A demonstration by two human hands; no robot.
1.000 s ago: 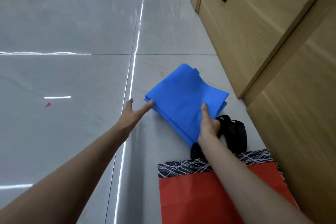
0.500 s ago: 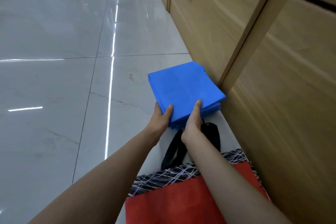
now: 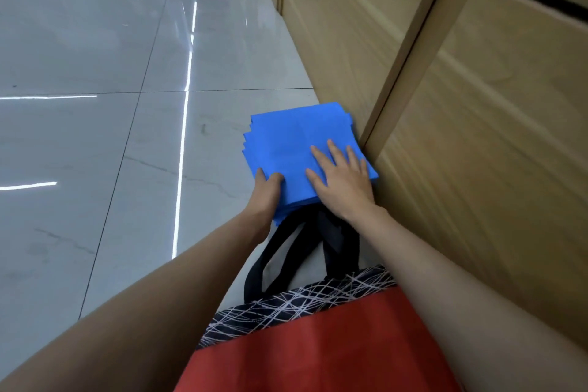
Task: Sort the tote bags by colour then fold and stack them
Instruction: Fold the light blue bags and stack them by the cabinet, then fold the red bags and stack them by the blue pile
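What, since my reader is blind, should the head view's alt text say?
A person's right hand lies flat on a stack of folded blue tote bags while the left hand grips its near corner, on a tiled floor beside wooden cabinets. A red tote bag with black handles lies nearer the camera.

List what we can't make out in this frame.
- Head view: fingers of the left hand, tucked under the blue stack.
- Head view: bag count in that stack; layered edges too fine.
- Head view: red tote bag lower part, cut off by bottom edge.
- Head view: black handles far ends, under the stack and right hand.
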